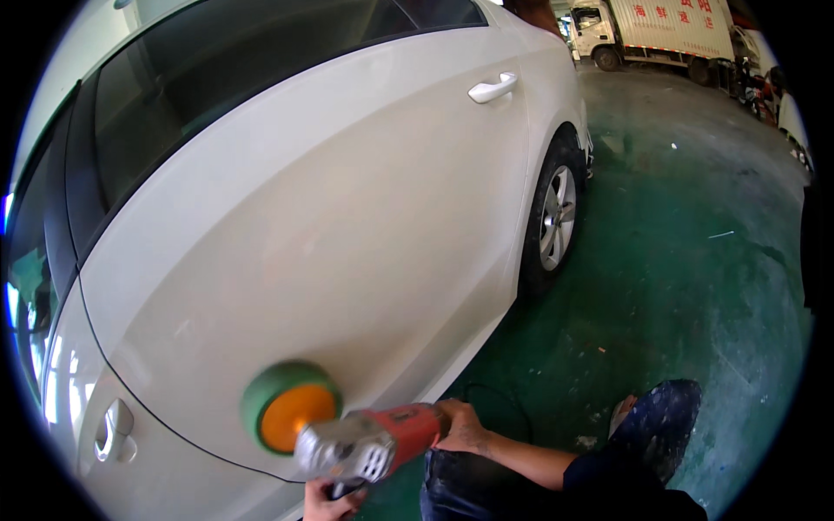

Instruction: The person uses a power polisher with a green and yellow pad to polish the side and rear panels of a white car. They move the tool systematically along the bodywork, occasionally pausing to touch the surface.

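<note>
A red and silver power polisher is held between my two hands. My right hand wraps round the rear of its red body. Below the silver head, my left hand is closed on a dark side handle, partly cut off by the lower edge. The round polishing pad, green with an orange backing, lies against the lower part of a white car's rear door. Its outline is smeared, as if spinning. Soft, hazy reflections show on the door panel.
The rear door handle and the rear wheel are farther along the car. The front door handle is at lower left. A dark cord lies on the green floor near my bent leg. A truck stands far off.
</note>
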Demonstrator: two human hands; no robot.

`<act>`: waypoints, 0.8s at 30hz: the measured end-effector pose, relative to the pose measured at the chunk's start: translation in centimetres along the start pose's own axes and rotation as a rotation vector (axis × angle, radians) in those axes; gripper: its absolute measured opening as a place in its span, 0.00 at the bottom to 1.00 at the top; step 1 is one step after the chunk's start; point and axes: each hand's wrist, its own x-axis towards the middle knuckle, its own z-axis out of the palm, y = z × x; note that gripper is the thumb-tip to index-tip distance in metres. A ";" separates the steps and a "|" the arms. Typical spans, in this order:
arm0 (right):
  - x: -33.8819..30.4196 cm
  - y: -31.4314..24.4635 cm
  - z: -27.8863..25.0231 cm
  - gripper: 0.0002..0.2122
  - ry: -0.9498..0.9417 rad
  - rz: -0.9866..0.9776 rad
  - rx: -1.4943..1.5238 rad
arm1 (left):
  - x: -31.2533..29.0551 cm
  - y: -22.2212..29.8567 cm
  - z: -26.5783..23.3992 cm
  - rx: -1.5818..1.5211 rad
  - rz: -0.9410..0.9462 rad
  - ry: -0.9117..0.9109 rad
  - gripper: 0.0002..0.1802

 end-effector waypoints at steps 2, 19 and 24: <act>0.8 -1.7 0.1 0.18 -0.032 -0.095 -0.058 | -1.5 -2.0 -1.2 0.033 -0.089 0.102 0.06; 1.3 2.2 -4.4 0.22 0.227 0.125 0.252 | 8.7 5.1 4.6 -0.133 -0.070 -0.269 0.16; 2.1 2.0 -6.8 0.24 0.214 0.251 0.258 | 11.2 6.9 7.6 -0.416 0.029 -0.441 0.19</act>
